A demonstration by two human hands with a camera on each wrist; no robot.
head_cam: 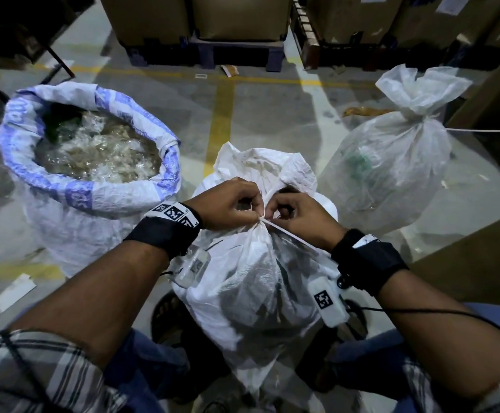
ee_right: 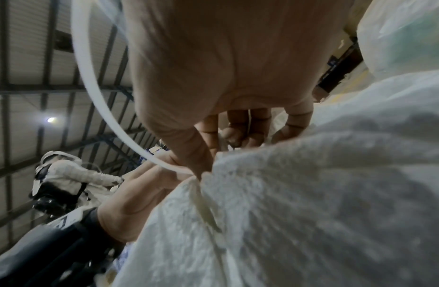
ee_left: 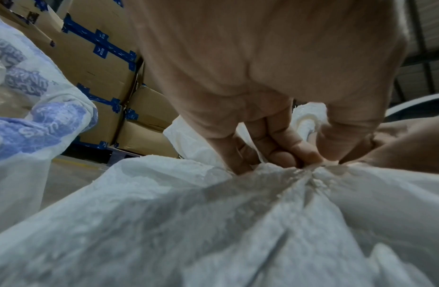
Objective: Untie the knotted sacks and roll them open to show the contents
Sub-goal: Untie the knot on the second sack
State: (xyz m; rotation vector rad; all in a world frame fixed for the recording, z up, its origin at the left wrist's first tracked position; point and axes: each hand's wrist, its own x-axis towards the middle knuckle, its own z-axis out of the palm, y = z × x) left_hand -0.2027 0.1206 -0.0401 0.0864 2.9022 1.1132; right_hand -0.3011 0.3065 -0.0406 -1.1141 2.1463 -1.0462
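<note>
Three sacks [head_cam: 251, 263]: one open, two tied; both hands' [head_cam: 228, 204] grips pinch the knot [head_cam: 261, 217].

Concrete floor [head_cam: 272, 114] w/ yellow lines: 3 sacks [head_cam: 257, 278] (1 open).

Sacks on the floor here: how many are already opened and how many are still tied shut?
Opened, rim rolled down: 1, the blue-printed sack.
Still tied: 2, the middle sack whose tie both hands (left hand, right hand) work at, and the far sack.
Total: 3 sacks.
</note>
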